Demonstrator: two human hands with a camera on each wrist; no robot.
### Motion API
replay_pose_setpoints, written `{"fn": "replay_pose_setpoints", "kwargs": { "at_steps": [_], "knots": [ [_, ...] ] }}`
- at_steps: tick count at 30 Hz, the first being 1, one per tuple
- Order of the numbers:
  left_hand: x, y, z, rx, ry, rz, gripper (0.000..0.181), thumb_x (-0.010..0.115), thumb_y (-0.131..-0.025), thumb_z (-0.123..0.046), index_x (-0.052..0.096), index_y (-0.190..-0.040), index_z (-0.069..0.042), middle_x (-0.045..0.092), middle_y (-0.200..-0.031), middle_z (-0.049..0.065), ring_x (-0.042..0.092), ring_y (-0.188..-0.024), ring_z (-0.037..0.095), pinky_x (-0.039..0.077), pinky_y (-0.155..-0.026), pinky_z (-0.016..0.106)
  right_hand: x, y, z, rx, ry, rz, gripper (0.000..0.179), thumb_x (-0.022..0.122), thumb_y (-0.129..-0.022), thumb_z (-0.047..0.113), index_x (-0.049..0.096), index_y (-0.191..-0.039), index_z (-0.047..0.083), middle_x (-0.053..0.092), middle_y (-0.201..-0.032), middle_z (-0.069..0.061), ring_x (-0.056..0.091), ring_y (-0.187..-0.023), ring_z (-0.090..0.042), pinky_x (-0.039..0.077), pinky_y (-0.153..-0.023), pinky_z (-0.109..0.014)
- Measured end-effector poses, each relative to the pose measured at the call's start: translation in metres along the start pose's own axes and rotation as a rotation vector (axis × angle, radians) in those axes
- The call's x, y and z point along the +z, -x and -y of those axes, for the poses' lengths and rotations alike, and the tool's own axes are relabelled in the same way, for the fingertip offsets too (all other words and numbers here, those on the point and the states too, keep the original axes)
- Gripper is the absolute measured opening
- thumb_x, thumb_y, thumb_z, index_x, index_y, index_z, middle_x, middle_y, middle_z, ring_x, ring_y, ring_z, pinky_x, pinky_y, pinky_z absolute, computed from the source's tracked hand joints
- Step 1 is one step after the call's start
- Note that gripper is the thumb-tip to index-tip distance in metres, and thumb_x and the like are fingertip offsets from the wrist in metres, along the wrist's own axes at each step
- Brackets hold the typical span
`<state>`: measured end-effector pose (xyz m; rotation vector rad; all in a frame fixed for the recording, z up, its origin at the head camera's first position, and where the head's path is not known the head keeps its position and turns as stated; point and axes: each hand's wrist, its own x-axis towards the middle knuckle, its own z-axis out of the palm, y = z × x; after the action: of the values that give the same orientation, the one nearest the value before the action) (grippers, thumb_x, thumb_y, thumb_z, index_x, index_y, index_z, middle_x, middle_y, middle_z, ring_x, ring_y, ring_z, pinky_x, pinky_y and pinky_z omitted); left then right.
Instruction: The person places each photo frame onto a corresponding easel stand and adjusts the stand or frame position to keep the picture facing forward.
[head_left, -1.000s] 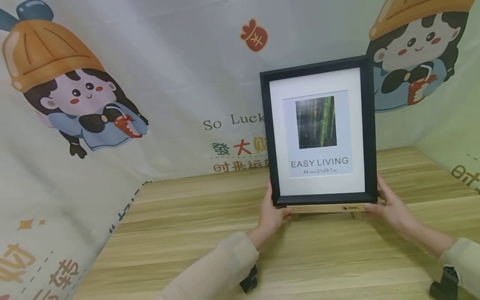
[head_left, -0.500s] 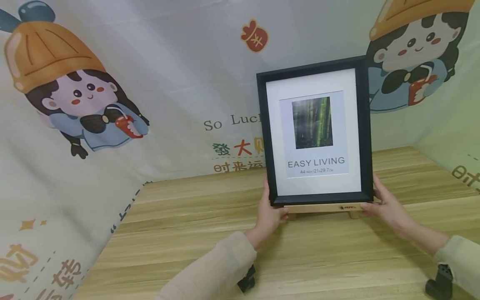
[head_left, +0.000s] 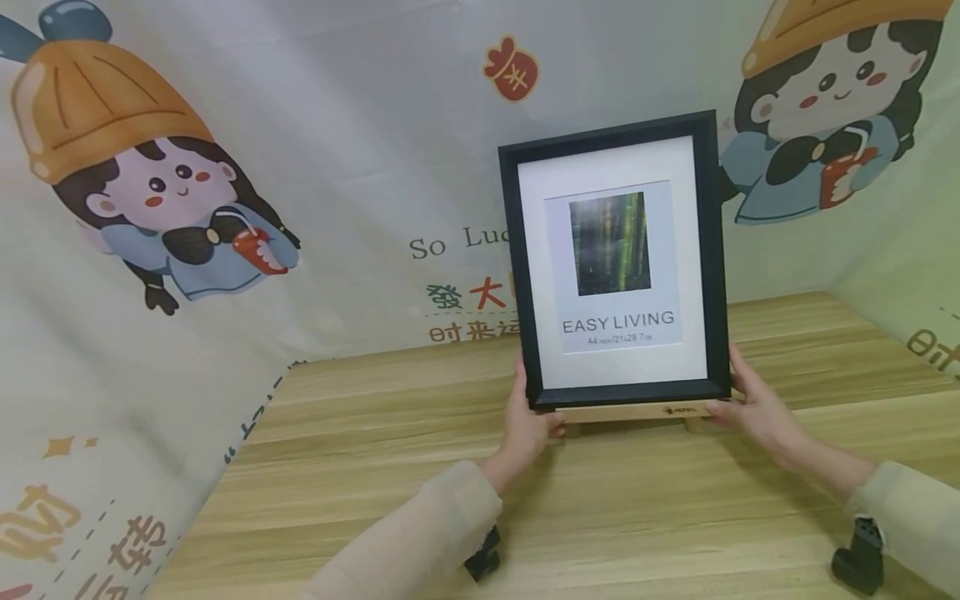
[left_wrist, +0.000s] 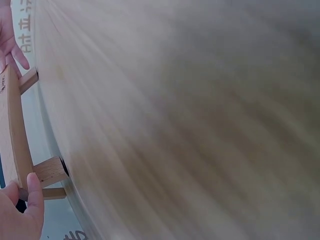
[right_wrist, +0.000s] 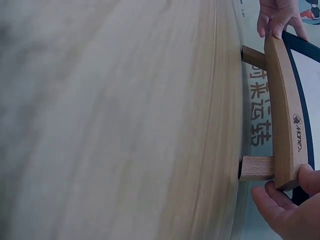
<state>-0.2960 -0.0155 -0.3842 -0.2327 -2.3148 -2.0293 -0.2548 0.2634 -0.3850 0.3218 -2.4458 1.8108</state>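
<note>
A black picture frame (head_left: 615, 258) with a white mat and a bamboo print leans upright on a small wooden easel (head_left: 618, 412). My left hand (head_left: 525, 425) grips the left end of the easel's ledge, beside the frame's lower corner. At the opposite end my right hand (head_left: 761, 421) holds the ledge with the thumb at its front. In the right wrist view the ledge (right_wrist: 286, 110) and a short leg (right_wrist: 257, 168) show close to the tabletop. The left wrist view has thumb and fingers of the left hand (left_wrist: 22, 212) around the ledge end. The frame hides most of the easel.
A wood-grain table (head_left: 360, 467) spreads under the easel. Behind and to the left hangs a pale printed cloth (head_left: 360, 125) with cartoon figures and lettering. Dark devices are strapped under both sleeves, one at the right wrist (head_left: 858, 554).
Frame and easel have shifted a little to the left across the table, with both hands keeping hold. The forearms moved left along with them.
</note>
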Motion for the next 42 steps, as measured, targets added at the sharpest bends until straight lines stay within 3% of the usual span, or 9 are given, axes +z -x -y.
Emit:
{"fn": "replay_pose_setpoints", "kwargs": {
  "at_steps": [11, 18, 25, 34, 42],
  "knots": [
    [-0.018, -0.002, 0.002, -0.005, -0.003, -0.028, 0.108, 0.055, -0.068, 0.028, 0.01, -0.148, -0.029, 0.027, -0.147, 0.016, 0.05, -0.062, 0.015, 0.053, -0.05, 0.031, 0.017, -0.011, 0.007, 0.011, 0.004, 0.009, 0.091, 0.048, -0.086, -0.014, -0.017, -0.143, 0.014, 0.016, -0.133, -0.047, 0.05, -0.105, -0.044, 0.054, -0.076, -0.034],
    [-0.03, -0.001, 0.003, 0.012, -0.005, -0.046, 0.11, 0.055, -0.065, 0.029, 0.011, -0.148, -0.029, 0.027, -0.146, 0.019, 0.05, -0.06, 0.014, 0.054, -0.05, 0.033, 0.028, -0.016, 0.008, 0.013, -0.007, 0.02, 0.09, 0.047, -0.086, -0.014, -0.016, -0.143, 0.015, 0.014, -0.135, -0.046, 0.044, -0.11, -0.049, 0.054, -0.078, -0.034],
    [-0.04, 0.0, 0.003, -0.016, -0.023, -0.057, 0.109, 0.056, -0.067, 0.028, 0.01, -0.148, -0.03, 0.025, -0.148, 0.016, 0.051, -0.06, 0.014, 0.054, -0.051, 0.031, 0.037, -0.019, 0.01, -0.002, -0.001, 0.033, 0.092, 0.047, -0.087, -0.012, -0.016, -0.144, 0.022, 0.014, -0.136, -0.045, 0.045, -0.109, -0.05, 0.053, -0.079, -0.037],
    [-0.05, 0.001, 0.005, 0.015, -0.018, -0.061, 0.11, 0.054, -0.067, 0.029, 0.009, -0.148, -0.029, 0.02, -0.149, 0.018, 0.052, -0.063, 0.015, 0.054, -0.051, 0.033, 0.045, -0.023, 0.014, -0.025, 0.016, 0.043, 0.09, 0.047, -0.087, -0.012, -0.015, -0.144, 0.018, 0.014, -0.136, -0.044, 0.041, -0.112, -0.055, 0.053, -0.08, -0.036],
    [-0.056, 0.003, 0.009, -0.011, -0.029, -0.077, 0.11, 0.056, -0.066, 0.028, 0.009, -0.148, -0.029, 0.024, -0.147, 0.02, 0.052, -0.059, 0.014, 0.055, -0.052, 0.033, 0.053, -0.023, 0.014, -0.017, 0.062, 0.04, 0.092, 0.05, -0.086, -0.009, -0.015, -0.144, 0.02, 0.01, -0.141, -0.039, 0.028, -0.121, -0.055, 0.042, -0.092, -0.055]
  ]
}}
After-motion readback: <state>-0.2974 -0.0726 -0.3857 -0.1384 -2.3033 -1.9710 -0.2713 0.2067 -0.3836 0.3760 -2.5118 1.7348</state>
